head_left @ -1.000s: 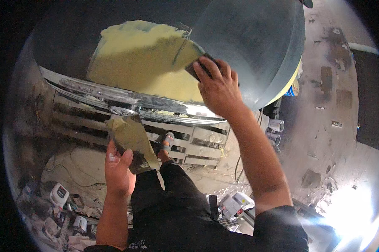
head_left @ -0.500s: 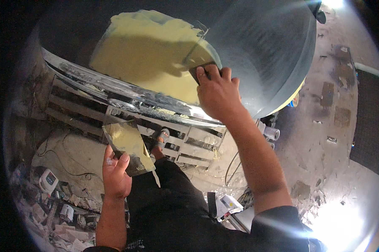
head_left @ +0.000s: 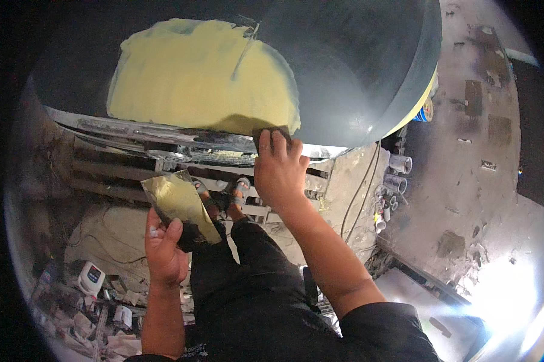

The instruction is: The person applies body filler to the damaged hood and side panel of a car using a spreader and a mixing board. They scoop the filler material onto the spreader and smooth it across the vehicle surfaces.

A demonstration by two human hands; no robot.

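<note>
Yellow filler (head_left: 193, 78) covers a broad patch of a dark grey, curved body panel (head_left: 338, 66). My right hand (head_left: 281, 175) grips a dark, flat filler spreader (head_left: 273, 129) at the patch's lower right corner, by the panel's near edge. The fingers press over its top face, and its lower part is hidden by them. Lower left, my left hand (head_left: 165, 256) holds a dark, flat mixing board (head_left: 195, 234) tilted, thumb on top. Smeared across that board is more yellow filler (head_left: 178, 196).
A scuffed pale trim edge (head_left: 121, 128) runs along the panel's near side. Slatted pallets (head_left: 103, 175) lie below, near my feet. Cables (head_left: 359, 199) and cylindrical containers (head_left: 400, 163) stand to the right. Debris and a white device (head_left: 91, 277) occupy the lower left.
My right hand has drawn the spreader down and left, from the patch's right side to its near edge. My left hand still holds the board. The view has shifted slightly.
</note>
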